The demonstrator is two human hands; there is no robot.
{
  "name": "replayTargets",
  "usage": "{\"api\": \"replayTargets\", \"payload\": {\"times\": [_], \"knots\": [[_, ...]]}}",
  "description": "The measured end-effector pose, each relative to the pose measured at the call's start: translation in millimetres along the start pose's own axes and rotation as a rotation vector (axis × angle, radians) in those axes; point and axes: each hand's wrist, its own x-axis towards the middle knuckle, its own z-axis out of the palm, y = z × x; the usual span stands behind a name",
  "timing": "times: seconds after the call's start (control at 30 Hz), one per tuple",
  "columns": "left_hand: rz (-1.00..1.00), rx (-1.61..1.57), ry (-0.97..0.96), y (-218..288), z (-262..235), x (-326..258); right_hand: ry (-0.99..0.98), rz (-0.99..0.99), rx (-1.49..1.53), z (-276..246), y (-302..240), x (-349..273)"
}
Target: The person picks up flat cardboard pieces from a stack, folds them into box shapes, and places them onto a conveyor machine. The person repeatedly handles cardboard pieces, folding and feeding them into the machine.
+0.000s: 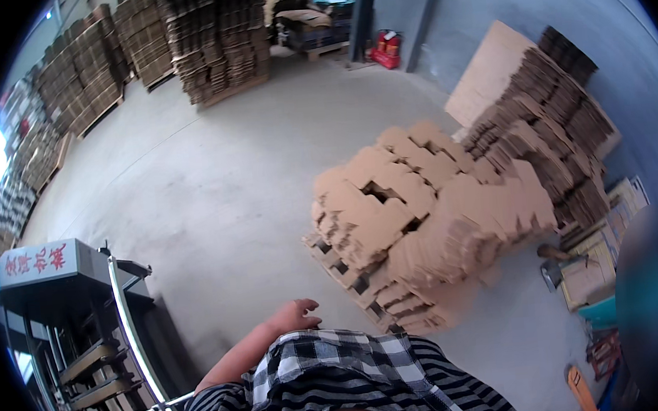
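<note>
The pale concrete floor (187, 170) is spread out ahead of the fingers and on both sides of them. Far beyond the fingers, tall cardboard stacks (215, 37) are ranged; farther to their right, a darker brown stack (553, 103) is set near the wall. Ahead and to the right of the fingers, well within the open floor, the load of tan cardboard sheets (453, 215) is borne on a wooden pallet (349, 277). For sound handling, it is judged that the sheets should be taken in modest bundles, with both palms placed at opposite edges, and raised straight up so that notched outlines are not snagged or creased; loose edges would best be squared first. The sheets are seen to be flat, matt and irregularly cut, piled in several uneven columns; gaps are left between these, and the nearer layers are slanted and fanned. To the left of the fingers, well apart, a grey-topped machine (36, 267) with a dark frame is placed. The left hand (291, 315) is held before the checked apron (340, 351), its fingers (304, 305) loosely bent, nothing visibly grasped, and apart from the sheets. The right hand is not shown; the state of its fingers cannot be told.
</note>
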Motion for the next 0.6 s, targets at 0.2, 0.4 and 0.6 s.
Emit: {"api": "replayTargets", "payload": {"times": [0.2,0.4,0.6], "knots": [[-0.235,-0.029,0.199,-36.4,-103.6,-5.9,-0.180,-0.237,0.149,-27.3,-156.8,127.0],[-0.176,-0.065,0.092,-45.3,-193.2,58.6,-0.212,-0.187,0.008,-62.6,-263.5,201.1],[-0.041,0.159,0.114,-76.8,-312.6,177.3,0.032,0.051,0.055,-78.7,-310.3,318.8]]}}
